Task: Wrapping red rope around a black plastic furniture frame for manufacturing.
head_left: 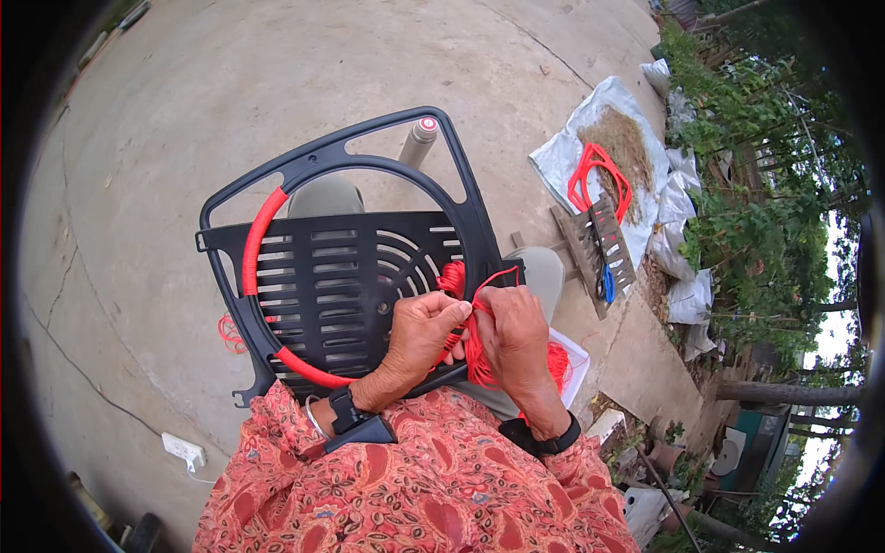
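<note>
Pinching a strand of red cord [479, 346] between them, the left hand [419, 334] and the right hand [514, 332] meet at the lower right edge of a black plastic chair back [346, 276]. The panel lies propped across the lap, likely so that its round rim stays within easy reach. The left hand's fingers are curled shut around the cord and the rim where the two cross, thumb on top. The right hand closes on the cord just beside it, knuckles up, with loose strands trailing beneath the palm. Away from the pinch to the left, the rim is already bound in tight red wrapping [260, 249], running round from the upper left to the bottom. Both forearms come up from the patterned red sleeves, each wrist wearing a dark band [343, 410]. Well beyond the hands to the right, blue-handled scissors [604, 281] rest on a wooden slatted rack [595, 244].
</note>
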Motion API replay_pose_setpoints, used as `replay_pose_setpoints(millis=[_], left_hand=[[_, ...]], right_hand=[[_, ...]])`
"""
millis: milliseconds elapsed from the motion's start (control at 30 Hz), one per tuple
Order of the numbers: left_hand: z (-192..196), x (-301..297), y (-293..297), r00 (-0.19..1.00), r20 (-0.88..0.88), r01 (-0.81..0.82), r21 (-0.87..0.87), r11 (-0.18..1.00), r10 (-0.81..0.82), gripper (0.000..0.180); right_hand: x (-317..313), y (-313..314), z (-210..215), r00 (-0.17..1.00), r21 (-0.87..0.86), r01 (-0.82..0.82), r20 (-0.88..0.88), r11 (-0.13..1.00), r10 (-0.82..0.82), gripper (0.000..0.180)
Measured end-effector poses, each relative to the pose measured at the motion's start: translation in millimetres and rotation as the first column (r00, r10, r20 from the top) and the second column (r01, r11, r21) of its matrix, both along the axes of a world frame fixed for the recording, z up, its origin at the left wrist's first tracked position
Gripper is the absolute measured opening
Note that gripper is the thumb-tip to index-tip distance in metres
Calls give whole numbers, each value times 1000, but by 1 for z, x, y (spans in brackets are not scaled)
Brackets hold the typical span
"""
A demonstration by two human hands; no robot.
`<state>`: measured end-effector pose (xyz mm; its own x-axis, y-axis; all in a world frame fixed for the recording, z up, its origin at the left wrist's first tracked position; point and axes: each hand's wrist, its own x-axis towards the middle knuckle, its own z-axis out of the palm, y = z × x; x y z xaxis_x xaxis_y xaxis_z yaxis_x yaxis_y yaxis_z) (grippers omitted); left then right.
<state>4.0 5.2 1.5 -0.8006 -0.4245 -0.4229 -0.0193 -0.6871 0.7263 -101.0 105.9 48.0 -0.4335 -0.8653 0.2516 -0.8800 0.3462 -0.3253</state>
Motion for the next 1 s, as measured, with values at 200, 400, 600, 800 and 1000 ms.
replay_pose_setpoints(millis=[200,400,600,800,1000], left_hand=[[-9,-4,1,999,-15,-29,-37,999,29,19],[-10,-1,4,998,60,-18,-64,998,21,19],[-7,-7,5,994,109,-8,-82,997,17,24],[-8,-3,4,996,85,2,-164,986,12,26],[-7,-2,2,997,74,8,-101,995,0,21]], right_hand=[[-7,-12,-5,978,-34,-4,210,999,11,29],[-17,-35,38,985,21,-122,125,992,118,24],[-18,-70,19,958,476,-117,-179,872,226,26],[-17,-84,17,981,239,-125,172,963,85,20],[-3,-109,1,895,-162,-366,206,916,395,33]])
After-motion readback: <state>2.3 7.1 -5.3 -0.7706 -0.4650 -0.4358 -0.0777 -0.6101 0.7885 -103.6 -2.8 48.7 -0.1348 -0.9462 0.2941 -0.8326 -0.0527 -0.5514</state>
